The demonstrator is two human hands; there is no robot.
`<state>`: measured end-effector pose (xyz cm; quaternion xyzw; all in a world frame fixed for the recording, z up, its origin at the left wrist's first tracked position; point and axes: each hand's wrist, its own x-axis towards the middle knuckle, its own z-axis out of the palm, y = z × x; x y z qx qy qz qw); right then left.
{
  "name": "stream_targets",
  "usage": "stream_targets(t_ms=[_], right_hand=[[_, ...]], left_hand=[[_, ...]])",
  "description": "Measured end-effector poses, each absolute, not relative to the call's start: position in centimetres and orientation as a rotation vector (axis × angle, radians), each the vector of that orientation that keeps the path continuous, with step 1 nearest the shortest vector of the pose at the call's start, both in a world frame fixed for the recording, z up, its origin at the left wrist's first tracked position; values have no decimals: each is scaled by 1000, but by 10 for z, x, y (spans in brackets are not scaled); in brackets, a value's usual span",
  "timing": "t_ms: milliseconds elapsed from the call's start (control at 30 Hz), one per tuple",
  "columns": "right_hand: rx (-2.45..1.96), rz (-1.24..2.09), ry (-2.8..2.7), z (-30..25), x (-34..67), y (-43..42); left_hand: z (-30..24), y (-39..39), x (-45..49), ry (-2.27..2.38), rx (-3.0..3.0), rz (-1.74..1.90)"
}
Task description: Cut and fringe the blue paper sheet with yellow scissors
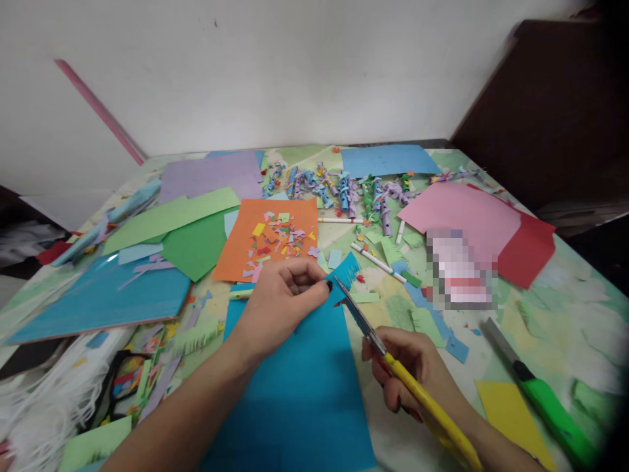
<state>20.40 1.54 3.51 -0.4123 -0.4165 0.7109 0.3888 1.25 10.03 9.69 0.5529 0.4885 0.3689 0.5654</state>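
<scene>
My left hand (282, 295) is closed in a pinch on the top edge of a blue paper sheet (299, 387) that lies in front of me. My right hand (410, 370) grips yellow-handled scissors (393, 360). Their blades point up and left and meet the sheet's fringed upper right corner, right beside my left fingertips. An orange sheet (289, 219) covered in several small paper scraps lies just beyond my left hand.
A green utility knife (540, 387) and a yellow paper piece (506, 406) lie at the right. Pink and red sheets (472, 216), rolled paper curls (344, 187), white markers (376, 261), green sheets (171, 219) and a blue board (98, 298) cover the table.
</scene>
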Motion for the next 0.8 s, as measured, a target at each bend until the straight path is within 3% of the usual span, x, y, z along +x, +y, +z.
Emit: stream_targets(t_ms=[800], right_hand=[[-1053, 1794, -1063, 36, 203, 14]], left_hand=[[98, 99, 13, 1158, 1298, 871]])
